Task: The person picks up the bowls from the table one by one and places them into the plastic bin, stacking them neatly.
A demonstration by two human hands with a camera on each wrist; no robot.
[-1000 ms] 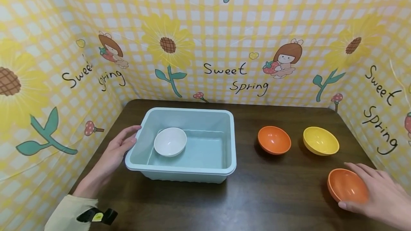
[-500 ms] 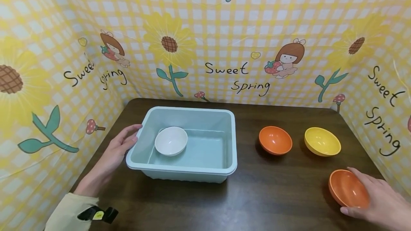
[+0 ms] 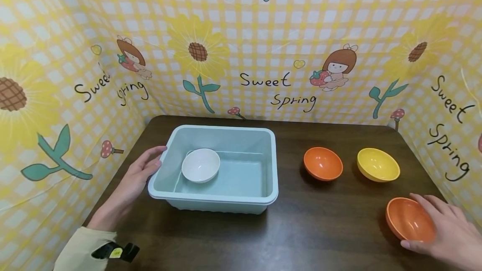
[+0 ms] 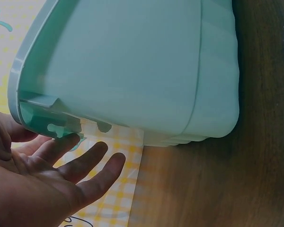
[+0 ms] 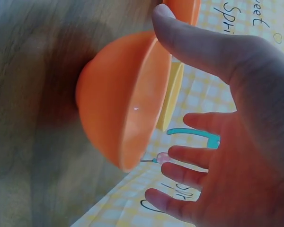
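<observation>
At the left side of a light blue plastic basin [image 3: 241, 200], my left hand [image 3: 137, 175] touches the rim with its thumb and fingertips. Its other fingers stretch loosely under the rim in the left wrist view. A white bowl [image 3: 201, 165] sits inside the basin, toward its left. My right hand [image 3: 452, 229] is spread around the right side of the near orange bowl [image 3: 408, 221], thumb at the near rim. In the right wrist view the right hand's fingers [image 5: 184, 175] are apart from the bowl, and its thumb overlaps the rim.
A second orange bowl [image 3: 323, 164] and a yellow bowl [image 3: 378, 165] stand farther back, right of the basin. The dark wooden table [image 3: 301, 237] is enclosed at the back and sides by a yellow checked cloth [image 3: 256, 45].
The fingers of my right hand shift slightly beside the near orange bowl. The left hand, the basin and the bowls stay in place.
</observation>
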